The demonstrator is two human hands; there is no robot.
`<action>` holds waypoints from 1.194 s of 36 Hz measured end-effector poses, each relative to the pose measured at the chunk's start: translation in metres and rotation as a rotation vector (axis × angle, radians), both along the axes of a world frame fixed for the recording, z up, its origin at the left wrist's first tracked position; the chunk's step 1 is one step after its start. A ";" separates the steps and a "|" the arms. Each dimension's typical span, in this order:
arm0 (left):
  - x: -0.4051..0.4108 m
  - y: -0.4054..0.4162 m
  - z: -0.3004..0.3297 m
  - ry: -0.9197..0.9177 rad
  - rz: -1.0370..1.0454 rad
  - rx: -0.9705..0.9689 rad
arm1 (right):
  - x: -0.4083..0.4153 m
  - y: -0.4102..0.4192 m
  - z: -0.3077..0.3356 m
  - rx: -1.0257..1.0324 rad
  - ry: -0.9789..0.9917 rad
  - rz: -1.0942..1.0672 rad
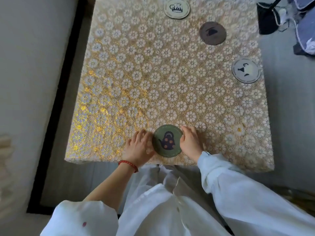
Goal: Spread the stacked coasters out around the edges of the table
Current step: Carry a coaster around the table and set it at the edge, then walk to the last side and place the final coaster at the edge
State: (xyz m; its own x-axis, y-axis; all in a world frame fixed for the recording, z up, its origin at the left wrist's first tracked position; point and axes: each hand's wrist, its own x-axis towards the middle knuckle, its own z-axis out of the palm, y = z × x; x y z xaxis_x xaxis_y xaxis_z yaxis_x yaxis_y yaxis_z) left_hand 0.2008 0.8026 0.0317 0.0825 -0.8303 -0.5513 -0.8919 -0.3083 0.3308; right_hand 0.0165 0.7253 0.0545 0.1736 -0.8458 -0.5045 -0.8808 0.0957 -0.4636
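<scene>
Square table (119,68) under a gold and white flower-patterned lace cloth; its left half and middle lie bare, the widest open run on the surface.

Left hand (139,146), red cord bracelet (128,165) at the wrist: fingers loosely spread and curved, tips touching the left rim of the green coaster, nothing lifted.

Round green coaster with a dark spotted teapot print (167,141): flat on the cloth at the middle of the near edge, just inside it, between the two hands. Whether more coasters lie beneath it cannot be told.

Round cream coaster with a dark cup print (177,8): flat at the far edge, right of centre.

Right hand (190,142), pale sleeve (221,176) to the wrist: fingers curled in against the right rim of the green coaster, touching it, not closed round it.

Round brown coaster with a dark teapot print (212,33): flat, inward of the far right corner, apart from the cream one.

Round grey-white coaster with black marks (246,70): flat, right at the right edge, about midway along it. The near right corner stands bare.
</scene>
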 end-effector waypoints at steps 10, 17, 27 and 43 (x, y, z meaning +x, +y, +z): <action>0.087 0.020 0.032 -0.072 0.274 -0.057 | 0.093 -0.011 0.025 -0.057 -0.057 0.299; 0.181 0.071 0.043 -0.076 0.403 -0.155 | 0.213 0.024 0.036 0.014 -0.110 0.448; 0.365 0.176 0.060 -0.145 0.464 -0.165 | 0.415 0.124 0.021 0.074 -0.132 0.557; 0.532 0.065 0.078 -0.123 0.352 -0.149 | 0.577 0.036 0.012 0.068 -0.215 0.432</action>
State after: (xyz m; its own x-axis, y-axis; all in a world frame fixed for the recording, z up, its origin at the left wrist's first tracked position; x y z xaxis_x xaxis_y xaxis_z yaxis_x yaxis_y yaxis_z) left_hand 0.7333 0.8680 0.1096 0.4338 -0.8095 -0.3955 -0.7759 -0.5588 0.2927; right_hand 0.5933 0.7611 0.0661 0.6080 -0.6395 -0.4704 -0.7318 -0.2217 -0.6445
